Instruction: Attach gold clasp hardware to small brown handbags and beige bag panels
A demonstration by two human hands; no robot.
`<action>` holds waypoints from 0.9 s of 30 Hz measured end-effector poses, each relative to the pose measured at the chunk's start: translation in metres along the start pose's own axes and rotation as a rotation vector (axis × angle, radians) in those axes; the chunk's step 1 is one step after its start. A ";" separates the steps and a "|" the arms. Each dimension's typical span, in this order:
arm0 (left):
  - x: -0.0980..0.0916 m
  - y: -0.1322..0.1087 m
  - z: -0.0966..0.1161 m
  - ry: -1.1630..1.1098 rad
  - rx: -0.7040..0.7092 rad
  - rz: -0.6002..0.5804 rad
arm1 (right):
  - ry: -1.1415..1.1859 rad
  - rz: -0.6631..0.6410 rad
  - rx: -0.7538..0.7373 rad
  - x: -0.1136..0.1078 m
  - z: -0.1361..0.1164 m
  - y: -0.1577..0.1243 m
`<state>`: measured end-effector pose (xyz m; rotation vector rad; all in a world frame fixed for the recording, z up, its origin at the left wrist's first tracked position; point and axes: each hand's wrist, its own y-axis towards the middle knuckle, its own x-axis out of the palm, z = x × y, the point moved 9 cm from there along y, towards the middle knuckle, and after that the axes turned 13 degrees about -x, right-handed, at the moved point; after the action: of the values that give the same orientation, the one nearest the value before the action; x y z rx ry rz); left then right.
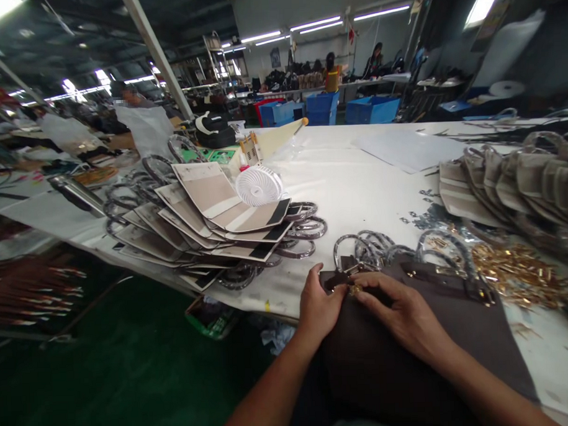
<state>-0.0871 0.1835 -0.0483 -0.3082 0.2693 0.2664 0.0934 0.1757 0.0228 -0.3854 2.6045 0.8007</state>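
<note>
A dark brown bag panel [377,359] lies before me at the table's front edge, its top carrying plastic-wrapped loop handles [366,247]. My left hand [321,305] grips the panel's upper left edge, thumb pressed on top near a strap. Between the thumb and fingers of my right hand [403,311] is a small gold metal fitting [355,290], held against the panel beside my left thumb. Its exact shape is too small to make out. Further right on the brown material, a strap with gold hardware [447,275] shows beneath another wrapped handle.
Loose gold fittings [523,270] are heaped at right, below stacked bag panels [469,188]. Another stack of panels with wrapped handles [237,218] stands at left, beside a white fan [259,186] and a metal flask [76,194]. Blue bins [372,109] and other people are in the background.
</note>
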 end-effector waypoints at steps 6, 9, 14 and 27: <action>0.022 -0.012 0.006 -0.626 -0.176 -0.304 | -0.153 0.111 -0.009 -0.033 0.004 -0.013; 0.035 -0.022 0.011 -0.765 -0.292 -0.478 | -0.266 0.102 -0.053 -0.051 0.000 -0.009; 0.045 -0.030 0.011 -0.914 -0.428 -0.595 | -0.327 -0.098 -0.109 -0.055 -0.004 0.002; 0.069 -0.064 0.016 -0.974 -0.658 -0.855 | -0.455 -0.220 -0.211 -0.054 -0.012 0.008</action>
<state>-0.0008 0.1449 -0.0377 -0.8594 -0.9295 -0.3719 0.1347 0.1829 0.0600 -0.4757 2.0272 0.9598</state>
